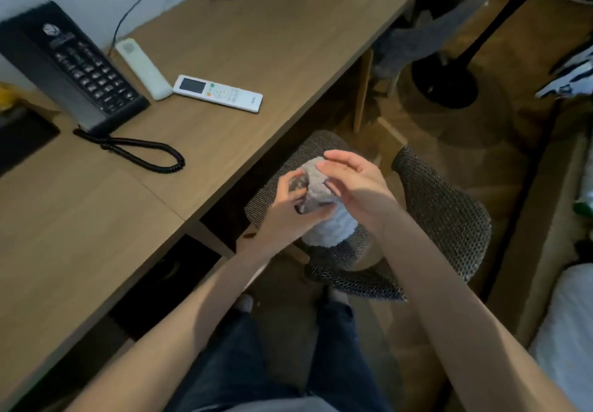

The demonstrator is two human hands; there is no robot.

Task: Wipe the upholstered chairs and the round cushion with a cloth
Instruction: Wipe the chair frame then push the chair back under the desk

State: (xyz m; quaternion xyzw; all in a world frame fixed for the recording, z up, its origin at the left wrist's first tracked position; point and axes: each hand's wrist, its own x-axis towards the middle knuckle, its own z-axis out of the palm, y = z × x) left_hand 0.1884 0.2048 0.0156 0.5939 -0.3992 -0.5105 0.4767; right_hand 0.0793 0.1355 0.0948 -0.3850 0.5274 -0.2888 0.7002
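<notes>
A grey fluffy cloth (324, 216) is bunched up between both my hands, above a dark grey woven upholstered chair (446, 219) pulled partly under the desk. My left hand (285, 206) grips the cloth's lower left side with curled fingers. My right hand (349, 180) pinches the top of the bundle from the right. The cloth's loose end hangs down over the chair seat (288, 167). The round cushion is not in view.
A wooden desk (224, 42) runs along the left with a black phone (70, 68), its coiled cord (144, 155) and two white remotes (218, 93) (144, 70). A black stand base (444, 84) sits on the floor beyond the chair. A bed edge (564, 325) lies at right.
</notes>
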